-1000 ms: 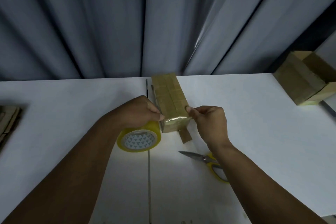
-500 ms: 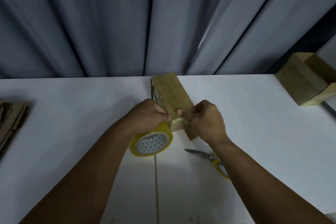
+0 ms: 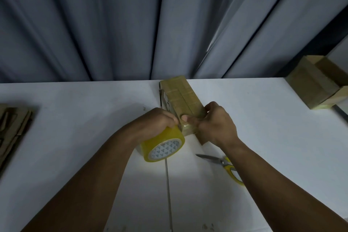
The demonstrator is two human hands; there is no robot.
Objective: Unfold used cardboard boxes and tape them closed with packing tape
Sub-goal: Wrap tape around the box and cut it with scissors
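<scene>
Gripping tape (image 3: 162,146) left hand (image 3: 158,121), box (image 3: 181,96) right hand (image 3: 216,126).

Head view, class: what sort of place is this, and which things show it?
Probably a packing station: a white table with a packing tape roll, scissors, a cardboard box and flattened cardboard at the left.
</scene>
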